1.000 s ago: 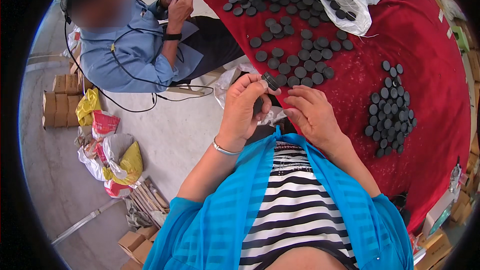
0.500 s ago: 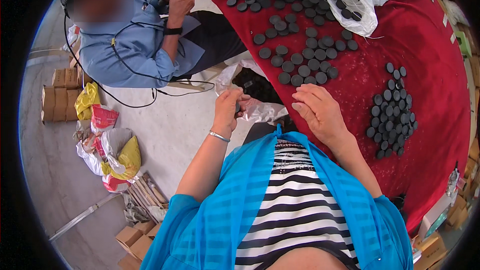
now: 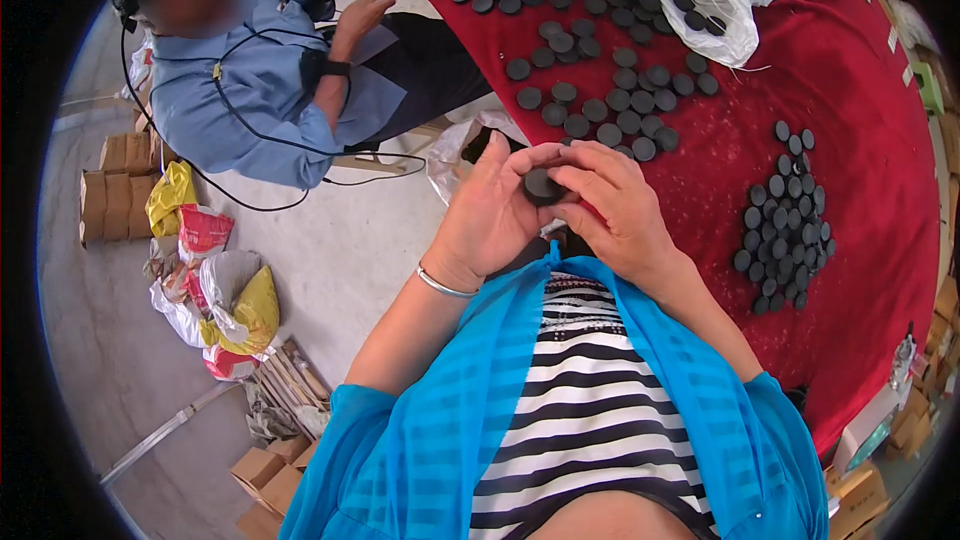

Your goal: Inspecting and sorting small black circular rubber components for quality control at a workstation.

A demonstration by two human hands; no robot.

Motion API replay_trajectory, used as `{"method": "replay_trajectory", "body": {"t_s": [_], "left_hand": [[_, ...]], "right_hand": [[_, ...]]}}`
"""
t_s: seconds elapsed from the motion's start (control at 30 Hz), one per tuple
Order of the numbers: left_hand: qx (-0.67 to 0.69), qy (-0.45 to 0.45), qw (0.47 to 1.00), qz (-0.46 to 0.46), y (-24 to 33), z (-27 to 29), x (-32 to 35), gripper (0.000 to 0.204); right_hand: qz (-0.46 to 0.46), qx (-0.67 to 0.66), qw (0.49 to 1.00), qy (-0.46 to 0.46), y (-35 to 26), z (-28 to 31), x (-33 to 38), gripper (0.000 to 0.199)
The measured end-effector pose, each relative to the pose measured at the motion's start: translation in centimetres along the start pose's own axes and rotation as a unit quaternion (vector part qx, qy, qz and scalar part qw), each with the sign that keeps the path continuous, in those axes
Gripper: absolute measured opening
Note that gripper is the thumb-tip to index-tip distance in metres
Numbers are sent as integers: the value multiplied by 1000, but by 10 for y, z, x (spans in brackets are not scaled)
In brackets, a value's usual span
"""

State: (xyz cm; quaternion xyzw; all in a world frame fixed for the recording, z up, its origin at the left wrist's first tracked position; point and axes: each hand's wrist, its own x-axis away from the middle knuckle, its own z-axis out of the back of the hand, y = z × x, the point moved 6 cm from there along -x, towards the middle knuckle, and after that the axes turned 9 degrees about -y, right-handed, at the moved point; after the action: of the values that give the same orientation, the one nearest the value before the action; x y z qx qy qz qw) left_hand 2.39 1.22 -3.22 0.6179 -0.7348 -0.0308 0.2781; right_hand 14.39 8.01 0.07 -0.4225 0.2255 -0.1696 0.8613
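Observation:
A small round black cap-like piece [image 3: 541, 187] is held between my two hands, in front of my waist by the table's near edge. My left hand [image 3: 487, 212] is closed round it from the left, with a silver bangle at the wrist. From the right, the fingertips of my right hand [image 3: 618, 208] press against the piece. Just beyond my hands, loose round black pieces [image 3: 628, 122] lie spread on the red cloth [image 3: 690, 230]. My fingers partly cover the piece, so its underside is hidden.
A separate cluster of black pieces [image 3: 785, 215] lies at the right. A white sack [image 3: 745, 30] spills more at the far side. An open plastic bag [image 3: 447, 165] stands beyond my left hand. A seated co-worker [image 3: 245, 90], filled sacks [image 3: 245, 310] and cartons [image 3: 105, 205] are at the left.
My hands have come together from apart, the left moving right and the right slightly left, and both now hold the black piece. The co-worker's hands have moved apart.

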Motion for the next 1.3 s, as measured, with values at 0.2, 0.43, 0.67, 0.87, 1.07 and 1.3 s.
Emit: {"method": "replay_trajectory", "body": {"t_s": [0.2,0.43,0.67,0.87,1.07,1.3], "left_hand": [[-59,6,998,1,1,-7,1,52],[-103,2,995,0,1,-13,1,41],[-190,34,981,-18,2,-13,1,39],[-235,38,971,-32,3,-15,3,39],[-308,35,950,-32,4,-20,5,43],[-387,10,922,-28,3,-31,6,43]], "right_hand": [[-21,-57,998,24,13,-2,5,27],[-52,-165,982,76,28,-2,9,18],[-54,-150,986,57,19,2,6,19],[-49,-158,985,57,18,2,7,23],[-21,-85,994,61,8,8,5,32],[4,-69,996,56,10,10,5,34]]}}
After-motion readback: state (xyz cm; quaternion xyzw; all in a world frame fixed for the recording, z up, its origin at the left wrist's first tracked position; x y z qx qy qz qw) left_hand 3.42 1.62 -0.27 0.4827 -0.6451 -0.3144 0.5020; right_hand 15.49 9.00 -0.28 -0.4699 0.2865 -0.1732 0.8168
